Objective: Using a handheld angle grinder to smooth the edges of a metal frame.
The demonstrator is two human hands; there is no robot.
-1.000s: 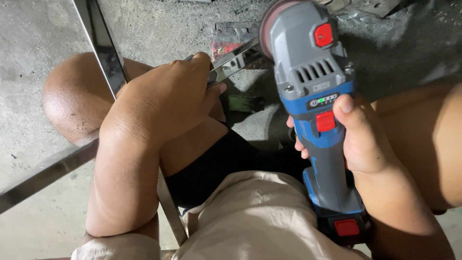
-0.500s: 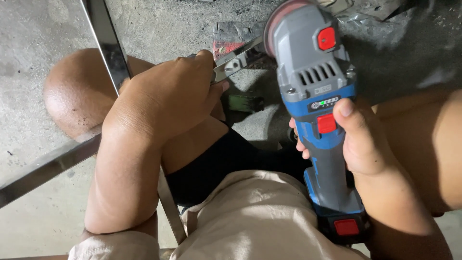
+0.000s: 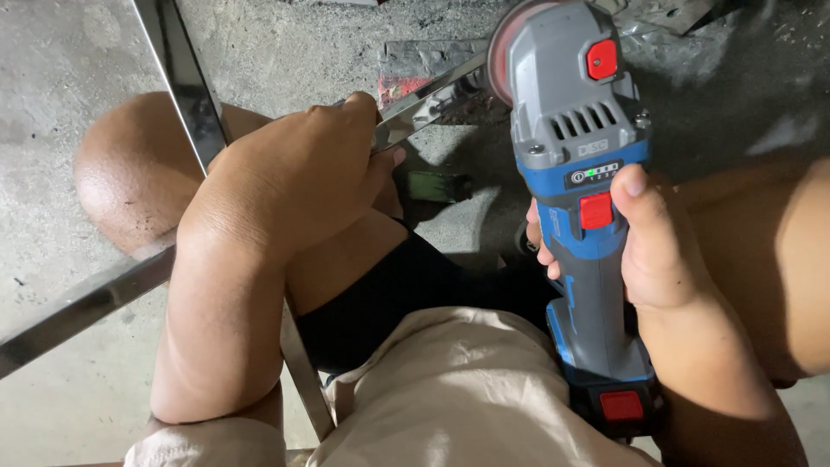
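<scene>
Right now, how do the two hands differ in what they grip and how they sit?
The left hand clamps a thin, shiny metal bar, knuckles up, over the raised knee. The right hand wraps the thick blue-and-grey angle grinder, its thumb lying by the red switch. The left hand sits farther forward; the right hand sits lower, nearer the body. Both are bare and closed tight.

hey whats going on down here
A person crouched over a concrete floor holds a blue and grey cordless angle grinder in the right hand, thumb by its red switch. The left hand grips a shiny metal bar and holds it up to the grinder's disc. More shiny metal bars cross by the left knee. Whether the disc is spinning cannot be told.
</scene>
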